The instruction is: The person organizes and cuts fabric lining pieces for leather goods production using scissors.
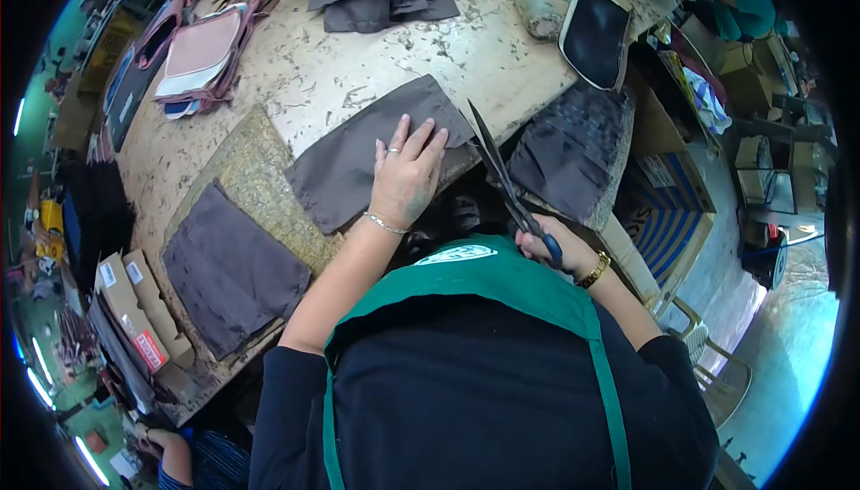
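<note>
Right hand grips scissors | left hand spread on brown fabric | apron logo unreadable

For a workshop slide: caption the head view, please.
Left hand flat on brown fabric at the table edge; right hand holds open scissors.

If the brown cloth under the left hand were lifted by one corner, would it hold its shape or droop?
The brown cloth would probably droop: it lies flat and thin on the table. It looks light, and the left hand presses it down, perhaps against sliding.
</note>
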Demonstrator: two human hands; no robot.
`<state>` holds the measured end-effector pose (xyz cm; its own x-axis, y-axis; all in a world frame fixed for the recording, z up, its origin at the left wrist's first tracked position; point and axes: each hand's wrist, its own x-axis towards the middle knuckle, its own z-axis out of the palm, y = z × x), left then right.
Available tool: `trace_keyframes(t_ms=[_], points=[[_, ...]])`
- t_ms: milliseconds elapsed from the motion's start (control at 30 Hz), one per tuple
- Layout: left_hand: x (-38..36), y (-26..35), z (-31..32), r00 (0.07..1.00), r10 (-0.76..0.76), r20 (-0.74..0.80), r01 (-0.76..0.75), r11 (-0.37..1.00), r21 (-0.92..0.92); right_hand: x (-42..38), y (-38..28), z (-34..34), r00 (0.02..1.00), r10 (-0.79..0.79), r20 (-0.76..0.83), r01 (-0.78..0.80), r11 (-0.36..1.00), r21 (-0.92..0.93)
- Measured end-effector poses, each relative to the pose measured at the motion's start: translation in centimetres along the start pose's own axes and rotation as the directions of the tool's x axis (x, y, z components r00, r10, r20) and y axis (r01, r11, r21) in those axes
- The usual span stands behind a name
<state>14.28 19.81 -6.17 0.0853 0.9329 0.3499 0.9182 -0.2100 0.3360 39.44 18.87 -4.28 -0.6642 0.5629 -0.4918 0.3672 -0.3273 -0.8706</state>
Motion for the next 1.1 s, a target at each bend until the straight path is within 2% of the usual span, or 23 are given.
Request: trace_keyframes(t_ms=[133, 200, 267, 400, 500, 700, 800, 1100], points=[[-0.5, 0.3, -0.5, 0.997, 0.032, 0.065, -0.033, 0.999, 0.018, 1.9, -0.4, 0.8, 1.0, -0.027, -0.015, 0.028, 0.999, 0.042], [-0.8, 0.5, -0.8, 0.996, 0.034, 0.078, -0.034, 0.999, 0.001, 2.8, -0.3, 1.1, 0.999, 0.02, -0.028, -0.018, 0.996, 0.084], [-1.1, 0.7, -1.1, 0.994, 0.046, 0.094, -0.046, 0.999, -0.006, 3.1, -1.3, 1.1, 0.998, 0.027, -0.048, -0.025, 0.999, 0.04], [-0.8, 0.4, -1.0, 0.997, 0.012, 0.073, -0.009, 0.999, -0.031, 1.7, -1.9, 1.0, 0.994, 0.098, -0.047, -0.09, 0.985, 0.151], [0.2, 0.0, -0.7, 0.999, -0.001, 0.034, 0.001, 1.0, 0.017, -0.9, -1.3, 0.3, 0.996, 0.086, -0.012, -0.087, 0.996, -0.011], [0.1, -0.2, -0.2, 0.996, 0.048, 0.081, -0.054, 0.996, 0.072, -0.6, -1.2, 0.9, 0.995, 0.053, -0.081, -0.065, 0.987, -0.145], [0.0, -0.4, 0.0, 0.994, 0.08, 0.08, -0.085, 0.994, 0.064, 0.5, -1.4, 1.3, 0.996, 0.043, -0.081, -0.055, 0.986, -0.16], [-0.2, -0.5, -0.1, 0.992, 0.103, 0.079, -0.108, 0.992, 0.067, 0.3, -1.3, 1.5, 0.992, 0.061, -0.11, -0.068, 0.996, -0.056]])
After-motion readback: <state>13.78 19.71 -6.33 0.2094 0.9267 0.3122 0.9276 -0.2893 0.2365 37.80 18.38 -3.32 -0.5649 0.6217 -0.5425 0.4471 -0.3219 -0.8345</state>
